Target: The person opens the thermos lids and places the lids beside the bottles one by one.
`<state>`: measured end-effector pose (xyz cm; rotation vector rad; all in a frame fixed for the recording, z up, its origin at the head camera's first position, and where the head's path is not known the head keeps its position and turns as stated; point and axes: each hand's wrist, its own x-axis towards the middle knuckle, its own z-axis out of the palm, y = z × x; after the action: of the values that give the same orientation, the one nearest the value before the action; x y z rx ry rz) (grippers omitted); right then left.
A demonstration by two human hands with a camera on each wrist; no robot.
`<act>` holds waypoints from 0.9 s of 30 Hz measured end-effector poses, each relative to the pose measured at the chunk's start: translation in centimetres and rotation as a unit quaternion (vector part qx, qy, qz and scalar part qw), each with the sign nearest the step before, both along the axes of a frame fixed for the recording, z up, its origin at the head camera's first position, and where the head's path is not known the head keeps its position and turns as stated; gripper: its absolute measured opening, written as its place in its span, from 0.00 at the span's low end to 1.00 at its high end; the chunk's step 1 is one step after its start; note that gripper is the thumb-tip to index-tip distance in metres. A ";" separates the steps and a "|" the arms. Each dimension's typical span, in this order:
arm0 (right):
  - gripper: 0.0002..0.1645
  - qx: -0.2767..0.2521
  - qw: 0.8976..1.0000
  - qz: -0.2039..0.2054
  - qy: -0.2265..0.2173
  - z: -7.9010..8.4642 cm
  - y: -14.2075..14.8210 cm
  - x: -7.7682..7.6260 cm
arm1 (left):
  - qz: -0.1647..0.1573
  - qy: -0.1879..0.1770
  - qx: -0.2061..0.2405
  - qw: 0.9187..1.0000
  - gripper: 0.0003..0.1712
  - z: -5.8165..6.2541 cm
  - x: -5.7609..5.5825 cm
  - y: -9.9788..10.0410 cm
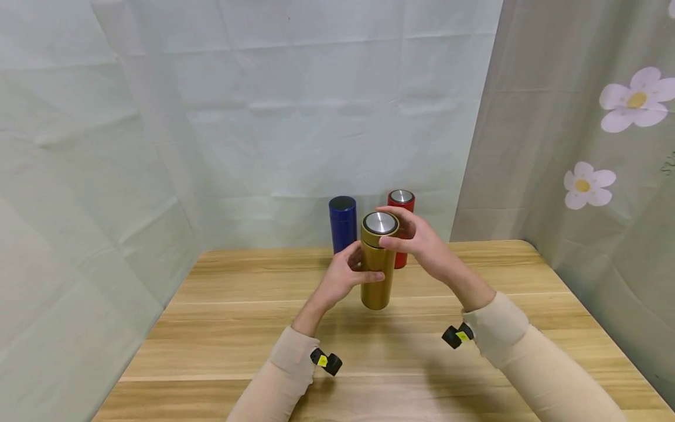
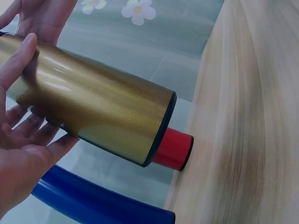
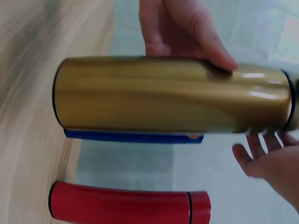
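A gold thermos flask [image 1: 376, 290] with a brushed silver disc on its lid is held upright over the table. My left hand [image 1: 339, 279] grips its body from the left, thumb across the front. Around the lid curl the fingers and thumb of my right hand [image 1: 424, 240]. In the left wrist view the flask's black-edged base [image 2: 161, 130] is raised off the wood. Behind it on the left stands a blue thermos flask [image 1: 343, 227]. A red thermos flask [image 3: 124, 203] stands behind on the right, partly hidden by my right hand in the head view.
The wooden table [image 1: 227, 328] has a rounded far right corner. Pale cloth [image 1: 316, 129] hangs behind and to the left, close to the table's back edge. A curtain with white flowers [image 1: 589, 185] hangs on the right.
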<state>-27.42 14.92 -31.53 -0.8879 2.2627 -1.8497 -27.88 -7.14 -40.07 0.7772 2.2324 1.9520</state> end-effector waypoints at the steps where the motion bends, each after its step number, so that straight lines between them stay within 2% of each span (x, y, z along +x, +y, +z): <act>1: 0.39 0.000 1.000 0.013 -0.004 0.1 0.1 -0.1 | 0.000 -0.001 0.000 1.000 0.39 0.0 0.0 0.0; 5: 0.40 0.004 0.999 0.048 -0.015 0.3 0.6 -0.7 | -0.002 -0.006 0.000 1.000 0.39 0.0 -0.1 0.0; 8: 0.43 -0.001 0.998 0.056 -0.024 0.2 0.7 -0.7 | 0.000 -0.007 0.000 1.000 0.39 -0.1 -0.1 0.1; 12: 0.45 -0.011 0.999 0.033 -0.027 0.0 0.4 -0.4 | 0.004 -0.003 0.002 1.000 0.39 -0.1 0.0 0.1; 19: 0.52 0.001 0.999 -0.044 0.029 -0.7 -0.4 0.2 | 0.008 -0.003 0.001 1.000 0.40 -0.1 0.0 0.1; 22: 0.51 0.005 0.998 -0.053 0.037 -0.7 -0.5 0.2 | 0.011 -0.005 0.002 1.000 0.40 0.0 0.1 0.1; 27: 0.47 0.012 0.998 -0.045 0.034 -0.6 -0.5 0.2 | 0.015 -0.012 0.002 1.000 0.40 0.1 0.1 0.0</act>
<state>-27.25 14.41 -32.10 -0.8720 2.3978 -1.8509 -27.78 -7.09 -40.00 0.7228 2.2395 1.9687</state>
